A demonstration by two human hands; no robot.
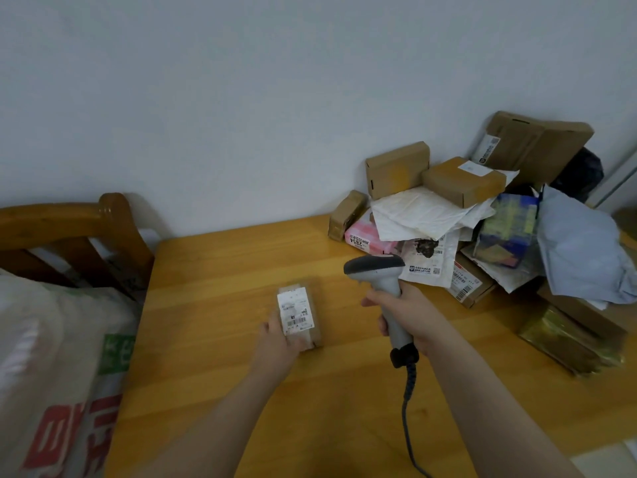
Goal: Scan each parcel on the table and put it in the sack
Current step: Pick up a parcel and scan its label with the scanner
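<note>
Plenty left on table (213, 263): sack (51, 357) lower left, heap of parcels (482, 219) at right. Scanning step, seemingly: clasping small parcel (300, 315) at centre, label up, in curled left hand (279, 343), gripping scanner (382, 281) in right hand (413, 315). Next probably needs aiming at barcode.

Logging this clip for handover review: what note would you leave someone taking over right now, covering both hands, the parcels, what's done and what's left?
Left hand holds the small parcel, label up, over the table.
Right hand grips the scanner, head towards that label.
Sack sits left of the table; pile of parcels at its far right.
Done: this scan cannot be confirmed. Left: scan it, sack it, then work through the pile.
</note>
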